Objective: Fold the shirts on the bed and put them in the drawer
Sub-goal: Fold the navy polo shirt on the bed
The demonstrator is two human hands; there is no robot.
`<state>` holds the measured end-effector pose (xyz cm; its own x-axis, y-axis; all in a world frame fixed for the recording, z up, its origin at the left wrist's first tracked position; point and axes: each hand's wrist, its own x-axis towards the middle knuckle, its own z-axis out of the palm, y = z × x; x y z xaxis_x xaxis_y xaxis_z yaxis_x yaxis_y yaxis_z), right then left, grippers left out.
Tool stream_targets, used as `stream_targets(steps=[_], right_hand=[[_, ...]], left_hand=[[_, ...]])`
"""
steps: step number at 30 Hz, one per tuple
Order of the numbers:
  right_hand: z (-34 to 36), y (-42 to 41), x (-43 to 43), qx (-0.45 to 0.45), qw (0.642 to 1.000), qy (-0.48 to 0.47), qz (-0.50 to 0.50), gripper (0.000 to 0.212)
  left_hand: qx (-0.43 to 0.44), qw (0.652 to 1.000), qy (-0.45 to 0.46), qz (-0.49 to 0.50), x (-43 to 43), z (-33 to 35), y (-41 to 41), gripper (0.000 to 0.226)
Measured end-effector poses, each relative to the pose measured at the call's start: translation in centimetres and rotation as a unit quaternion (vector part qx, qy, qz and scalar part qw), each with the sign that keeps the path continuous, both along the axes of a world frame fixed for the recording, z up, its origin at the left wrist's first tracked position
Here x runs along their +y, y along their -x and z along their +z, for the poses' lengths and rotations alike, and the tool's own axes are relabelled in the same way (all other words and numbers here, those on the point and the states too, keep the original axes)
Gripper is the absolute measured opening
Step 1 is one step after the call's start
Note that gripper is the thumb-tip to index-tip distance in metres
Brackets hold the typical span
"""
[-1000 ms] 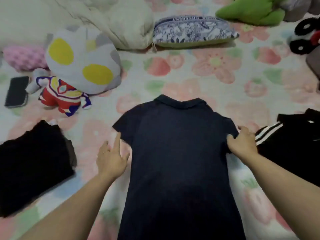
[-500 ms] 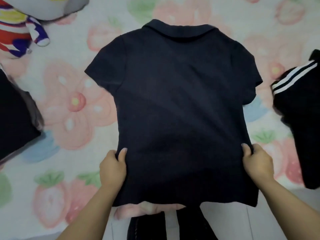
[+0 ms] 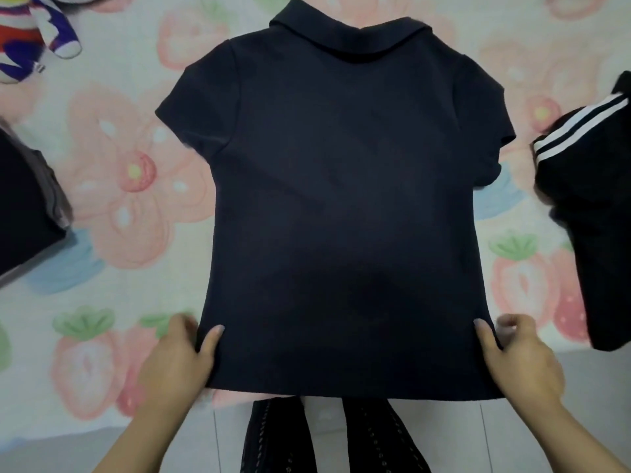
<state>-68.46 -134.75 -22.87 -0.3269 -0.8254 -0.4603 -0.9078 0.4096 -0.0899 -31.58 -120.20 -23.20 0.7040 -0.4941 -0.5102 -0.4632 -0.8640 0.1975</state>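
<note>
Here, the left hand (image 3: 177, 356) and right hand (image 3: 522, 360) each pinch a side edge of the shirt (image 3: 341, 199) lying flat between them on the bed (image 3: 102, 233), so an uneven lift could skew the fold.

- Plush toy (image 3: 30, 39): cut by the top and left edges, only limbs show.
- Folded dark garment (image 3: 24, 206): mostly beyond the left edge.
- Striped black garment (image 3: 597, 216): runs off the right edge.
- Shirt (image 3: 341, 199): its front lies face down on the bed (image 3: 112, 199), unseen.
- Left hand (image 3: 174, 353) and right hand (image 3: 522, 356): the fingers (image 3: 181, 326) are blurred, so whether they pinch the shirt's edge cannot be told. Forearms are cut by the bottom edge.
- Dark trousers (image 3: 276, 435): tops hidden under the hem.
</note>
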Motion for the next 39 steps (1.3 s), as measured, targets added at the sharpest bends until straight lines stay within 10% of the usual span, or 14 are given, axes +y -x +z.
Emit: stream_targets(steps=[5, 8, 11, 19, 23, 29, 34, 39], right_hand=[[0.5, -10.8, -3.6, -0.13, 0.942, 0.208, 0.229, 0.052], [-2.1, -17.2, -7.3, -0.2, 0.885, 0.151, 0.392, 0.052], [-5.2, -14.8, -12.9, -0.076, 0.875, 0.078, 0.473, 0.058], [-2.4, -6.7, -23.9, -0.069, 0.939, 0.266, 0.206, 0.062], [-2.6, -6.6, -29.0, -0.189, 0.975, 0.09, -0.07, 0.048], [-2.2, -6.9, -31.0, -0.048, 0.971, 0.219, 0.086, 0.03], [-1.1, -8.9, -30.2, 0.004, 0.953, 0.289, 0.086, 0.044], [-3.3, -18.6, -19.8, -0.104, 0.787, 0.274, 0.542, 0.052]], left_hand=[[-0.106, 0.943, 0.224, -0.22, -9.3, 0.1, 4.7, 0.053], [-0.077, 0.906, 0.222, -0.351, -16.2, -2.5, 6.1, 0.052], [-0.096, 0.901, 0.14, -0.399, -19.2, -6.1, 1.0, 0.055], [-0.187, 0.933, 0.264, -0.159, -24.6, -4.0, -8.4, 0.063], [-0.095, 0.977, 0.149, 0.119, -26.6, -3.7, -12.2, 0.073], [-0.061, 0.949, 0.303, 0.059, -27.1, -3.1, -13.7, 0.012], [-0.056, 0.929, 0.338, 0.138, -25.5, -3.3, -13.6, 0.027], [0.054, 0.911, 0.375, 0.163, -22.6, -3.6, -11.6, 0.071]])
